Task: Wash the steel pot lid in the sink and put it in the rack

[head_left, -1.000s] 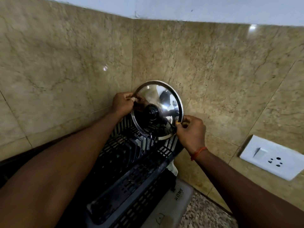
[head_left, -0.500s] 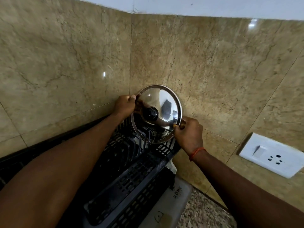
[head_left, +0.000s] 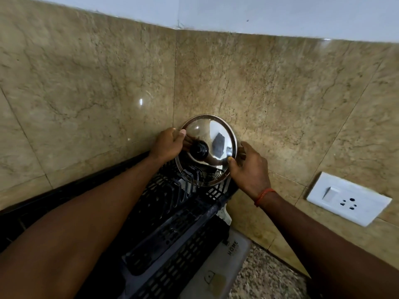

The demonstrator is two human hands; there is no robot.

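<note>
The steel pot lid (head_left: 212, 134), shiny with a black knob at its middle, stands on edge at the far end of the black plastic dish rack (head_left: 172, 225), close to the tiled wall. Its lower rim sits among the rack's upright prongs. My left hand (head_left: 169, 143) grips the lid's left rim with the thumb on its face. On the opposite side, my right hand (head_left: 250, 167) pinches the lower right rim; an orange thread is tied round that wrist. The sink is out of view.
Beige marble-look tiles (head_left: 269, 87) form a corner right behind the rack. A white switch and socket plate (head_left: 347, 198) is fixed to the wall at the right. A pale drip tray (head_left: 218, 270) lies under the rack on a speckled stone counter (head_left: 265, 277).
The lid has come down a little and turned more upright, so its lower rim now rests among the rack's prongs. Both hands have kept their hold on its rim.
</note>
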